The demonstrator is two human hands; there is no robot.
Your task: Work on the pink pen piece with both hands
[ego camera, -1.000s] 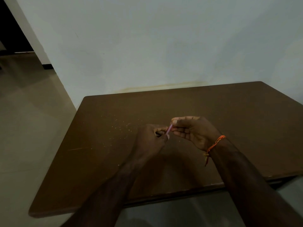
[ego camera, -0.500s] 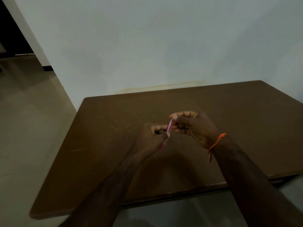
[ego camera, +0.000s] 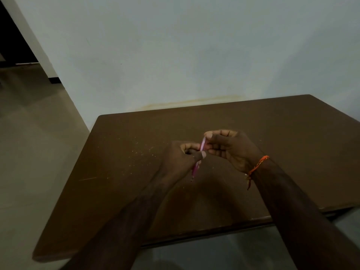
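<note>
Head view: left hand grips the pink pen low, right hand pinches its top, steadying it upright above the brown table

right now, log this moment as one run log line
left hand: grips pink pen low, tip down | right hand: pinches its top end | pen held above brown table | orange thread on right wrist

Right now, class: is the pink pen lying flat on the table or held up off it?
Held up, tilted. Both hands pinch the pen: right hand at its top, left hand lower, tip hanging above the table.
</note>
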